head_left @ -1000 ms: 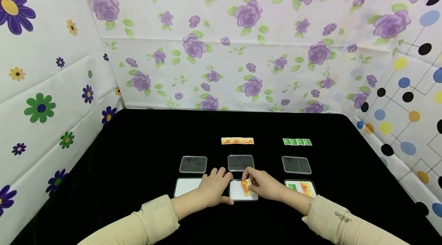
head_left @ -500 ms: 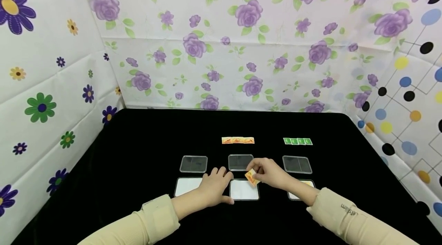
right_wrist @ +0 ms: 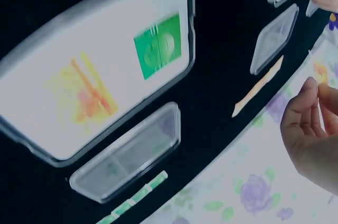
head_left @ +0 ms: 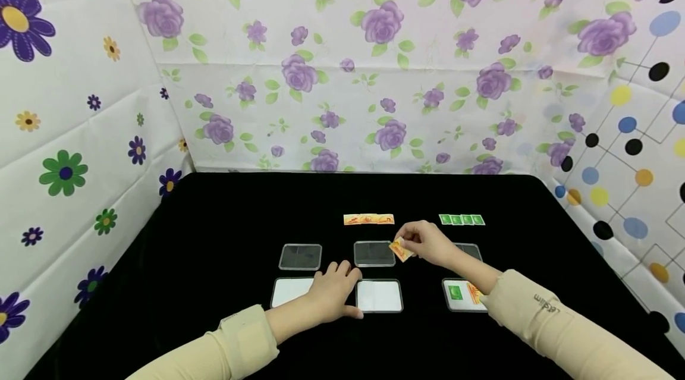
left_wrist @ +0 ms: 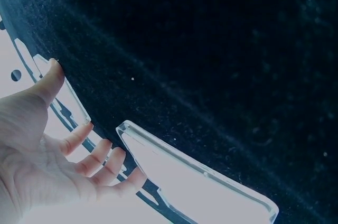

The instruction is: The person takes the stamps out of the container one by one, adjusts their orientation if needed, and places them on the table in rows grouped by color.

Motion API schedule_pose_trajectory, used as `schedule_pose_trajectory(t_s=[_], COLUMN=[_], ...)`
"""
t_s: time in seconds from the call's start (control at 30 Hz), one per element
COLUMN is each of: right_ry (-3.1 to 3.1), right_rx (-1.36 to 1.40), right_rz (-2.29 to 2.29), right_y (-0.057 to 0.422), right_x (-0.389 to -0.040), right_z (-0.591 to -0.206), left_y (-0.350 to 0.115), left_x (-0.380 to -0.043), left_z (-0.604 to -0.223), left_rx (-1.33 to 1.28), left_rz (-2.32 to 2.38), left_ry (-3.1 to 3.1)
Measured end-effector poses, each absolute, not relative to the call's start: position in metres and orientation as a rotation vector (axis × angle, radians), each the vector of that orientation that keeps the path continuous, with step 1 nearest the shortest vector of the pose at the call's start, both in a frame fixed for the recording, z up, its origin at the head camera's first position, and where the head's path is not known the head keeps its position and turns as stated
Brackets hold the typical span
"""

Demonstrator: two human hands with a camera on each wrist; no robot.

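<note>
While the right hand pinches an orange-and-yellow card at the right end of the middle clear lid, the left hand lies fingers spread beside the middle white tray; whether card and lid touch is unclear. Four green cards lie farther back.

The orange-and-yellow rectangular card looks like smooth paper, the clear rectangular middle tray glossy plastic, the black table covering matt cloth.
</note>
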State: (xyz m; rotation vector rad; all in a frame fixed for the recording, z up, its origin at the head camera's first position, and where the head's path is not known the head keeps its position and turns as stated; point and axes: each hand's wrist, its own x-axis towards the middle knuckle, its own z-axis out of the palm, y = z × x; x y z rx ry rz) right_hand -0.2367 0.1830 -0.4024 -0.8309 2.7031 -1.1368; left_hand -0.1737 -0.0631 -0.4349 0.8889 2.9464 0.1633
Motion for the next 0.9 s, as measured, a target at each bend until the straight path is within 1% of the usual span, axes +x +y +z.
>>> schedule_pose_trajectory(t_s=[0.3,0.5,0.73,0.9], right_ry=[2.676,2.769,2.821,2.826], right_rx=[-0.820,-0.870,-0.924,-0.835], right_rz=[-1.095,-1.037,-0.854,-0.789], right_y=[0.188,0.193,0.199,0.204], right_x=[-0.252,-0.259,-0.270,-0.279], right_z=[-0.392,-0.389,-0.382,-0.379], left_y=[-0.064,-0.065,-0.065,-0.063], left_x=[-0.170,-0.169,-0.171,-0.171], left_z=[-0.436,-0.437,-0.436,-0.435], left_rx=[0.862,0.861,0.869,0.871], left_rz=[0.171,0.176,0.173,0.169], left_ry=[2.951,2.959,2.956,2.950])
